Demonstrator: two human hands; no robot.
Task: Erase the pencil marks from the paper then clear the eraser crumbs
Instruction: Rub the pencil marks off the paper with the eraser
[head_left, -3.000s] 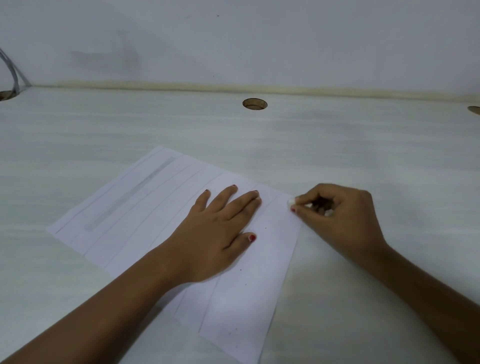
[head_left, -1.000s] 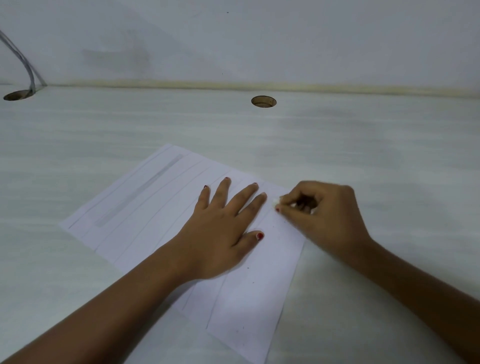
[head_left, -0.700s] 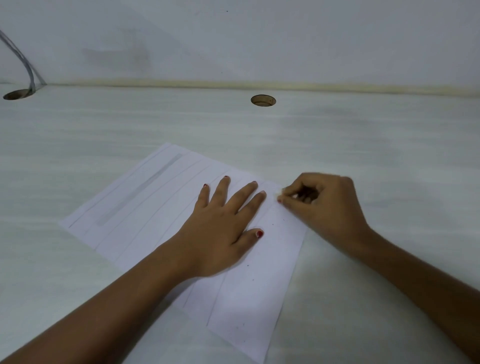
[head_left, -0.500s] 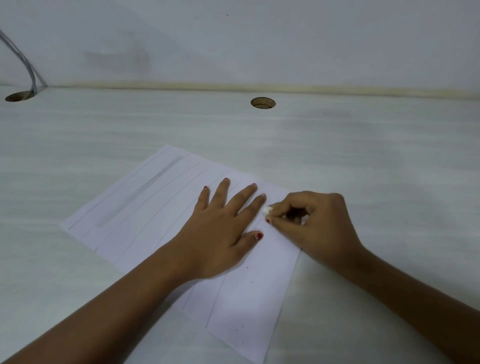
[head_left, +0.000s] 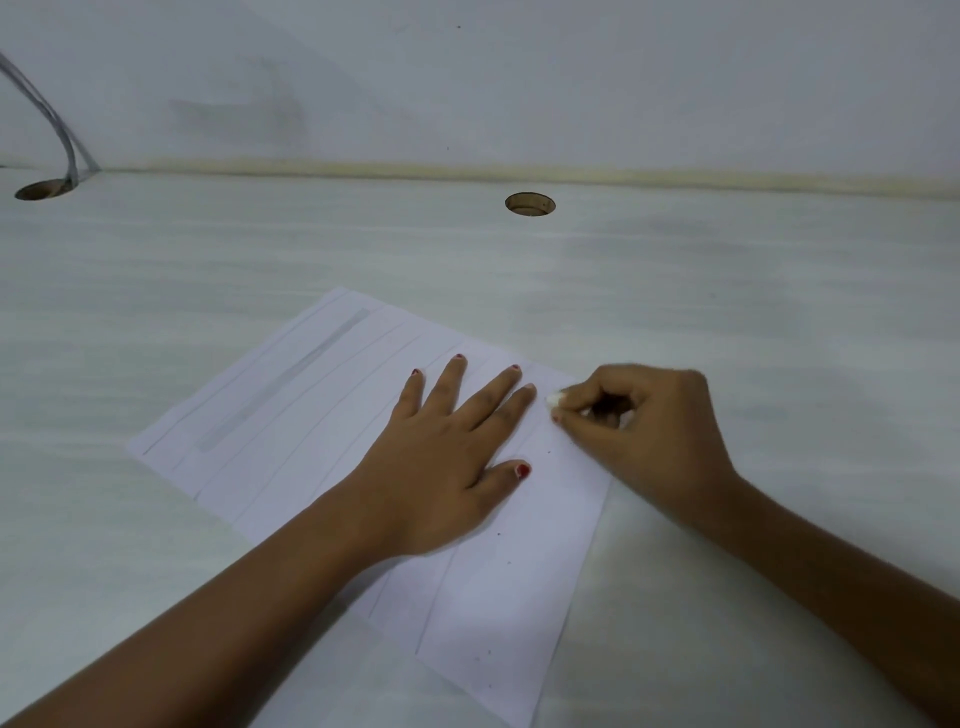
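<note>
Now the left hand (head_left: 447, 467) lies flat and wide on the paper (head_left: 291, 426), while the right hand (head_left: 644, 431) beside it pinches a small white eraser (head_left: 555, 399).

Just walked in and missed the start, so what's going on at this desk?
A person is rubbing out pencil lines on a sheet of paper lying on a pale desk. The left hand lies flat on the sheet, fingers spread, pinning it down. The right hand pinches a small white eraser and presses it on the sheet near its far right corner. Several long lines are still there, and a few dark crumbs dot the near part.
</note>
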